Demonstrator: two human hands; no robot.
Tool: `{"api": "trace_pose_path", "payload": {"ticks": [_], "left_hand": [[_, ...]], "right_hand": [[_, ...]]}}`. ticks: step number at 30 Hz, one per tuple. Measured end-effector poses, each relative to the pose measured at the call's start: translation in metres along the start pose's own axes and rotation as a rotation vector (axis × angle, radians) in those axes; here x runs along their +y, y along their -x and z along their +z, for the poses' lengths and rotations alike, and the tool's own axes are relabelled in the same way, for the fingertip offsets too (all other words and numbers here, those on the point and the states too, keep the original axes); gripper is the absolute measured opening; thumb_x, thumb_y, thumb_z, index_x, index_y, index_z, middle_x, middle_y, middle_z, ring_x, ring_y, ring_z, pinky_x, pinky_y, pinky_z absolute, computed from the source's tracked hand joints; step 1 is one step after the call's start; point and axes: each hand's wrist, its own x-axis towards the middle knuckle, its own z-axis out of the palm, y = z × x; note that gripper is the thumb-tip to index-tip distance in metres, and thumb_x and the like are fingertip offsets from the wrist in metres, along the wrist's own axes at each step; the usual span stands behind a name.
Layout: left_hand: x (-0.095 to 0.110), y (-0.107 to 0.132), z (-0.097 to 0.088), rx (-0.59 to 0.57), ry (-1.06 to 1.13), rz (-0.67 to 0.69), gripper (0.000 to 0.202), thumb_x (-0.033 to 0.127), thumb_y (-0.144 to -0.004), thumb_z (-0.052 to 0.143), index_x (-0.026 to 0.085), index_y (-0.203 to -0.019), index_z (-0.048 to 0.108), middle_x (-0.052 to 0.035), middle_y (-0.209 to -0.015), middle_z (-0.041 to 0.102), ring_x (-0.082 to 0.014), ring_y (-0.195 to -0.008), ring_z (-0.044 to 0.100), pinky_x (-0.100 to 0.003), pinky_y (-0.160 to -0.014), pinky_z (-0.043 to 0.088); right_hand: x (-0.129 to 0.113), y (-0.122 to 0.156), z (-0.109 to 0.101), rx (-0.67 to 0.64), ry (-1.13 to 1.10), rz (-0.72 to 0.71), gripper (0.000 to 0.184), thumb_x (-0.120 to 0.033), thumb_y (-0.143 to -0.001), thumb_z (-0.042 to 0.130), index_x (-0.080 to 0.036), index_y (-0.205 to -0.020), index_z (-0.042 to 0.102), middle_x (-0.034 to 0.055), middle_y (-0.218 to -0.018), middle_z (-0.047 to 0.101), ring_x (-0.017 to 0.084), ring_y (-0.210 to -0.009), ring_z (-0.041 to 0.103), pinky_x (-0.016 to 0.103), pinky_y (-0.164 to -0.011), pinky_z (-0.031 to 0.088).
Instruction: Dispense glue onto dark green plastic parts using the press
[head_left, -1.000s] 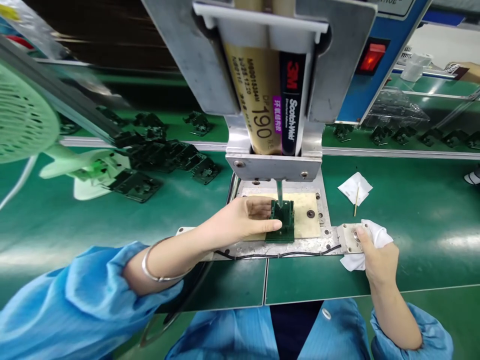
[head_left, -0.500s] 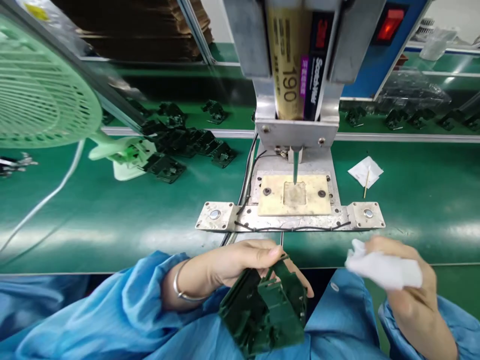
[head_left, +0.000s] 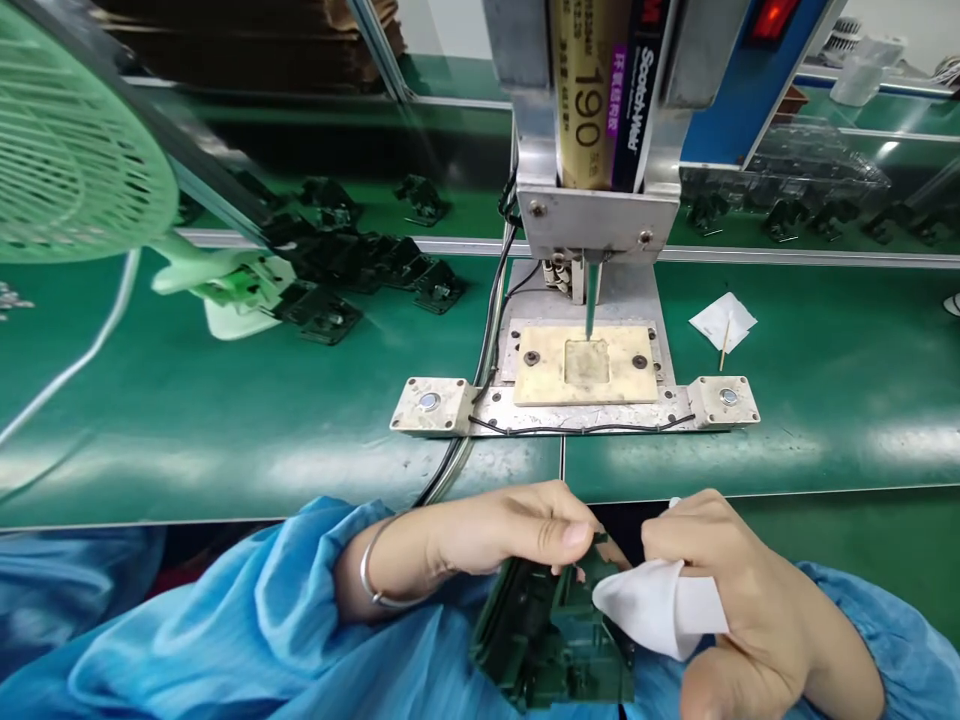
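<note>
Close to my lap, my left hand (head_left: 502, 530) is closed on a dark green plastic part (head_left: 551, 635), thumb on its upper edge. My right hand (head_left: 739, 600) grips a folded white cloth (head_left: 652, 618) and presses it against the right side of the part. Beyond the hands, on the green bench, stands a glue dispenser with a 3M adhesive cartridge (head_left: 600, 90); its nozzle (head_left: 590, 305) hangs over a beige fixture plate (head_left: 586, 363) whose recess holds nothing.
A pale green fan (head_left: 71, 160) stands at the left with a white cord. Several dark green parts (head_left: 352, 275) lie behind it and along the far belt. A white wipe with a stick (head_left: 723, 325) lies right of the fixture. A red switch (head_left: 769, 18) glows top right.
The part left the fixture under the nozzle and came down to my lap in my left hand. My right hand left the fixture's right button and brought the cloth onto the part.
</note>
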Motion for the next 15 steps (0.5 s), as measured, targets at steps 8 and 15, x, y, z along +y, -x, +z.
{"api": "trace_pose_path", "payload": {"ticks": [8,15], "left_hand": [[-0.016,0.014,0.005,0.484,-0.316,0.788,0.066,0.049,-0.076,0.083,0.027,-0.135,0.062,-0.0108,-0.118,0.068,-0.0271,-0.106,0.068,-0.035,-0.091,0.057],[-0.03,0.013,0.014,0.806,-0.571,1.114,0.06,0.027,-0.078,0.084,0.027,-0.132,0.059,-0.0079,-0.115,0.064,-0.0231,-0.11,0.065,-0.032,-0.097,0.057]], "right_hand": [[0.035,0.055,0.002,0.783,0.139,0.411,0.045,-0.065,-0.091,0.057,-0.022,-0.083,0.068,0.0031,-0.064,0.055,0.021,-0.055,0.055,0.033,-0.051,0.044],[0.02,0.034,0.019,0.453,0.381,0.028,0.009,-0.024,-0.088,0.065,-0.022,-0.08,0.064,-0.0023,-0.057,0.049,0.014,-0.045,0.044,0.029,-0.044,0.035]]}}
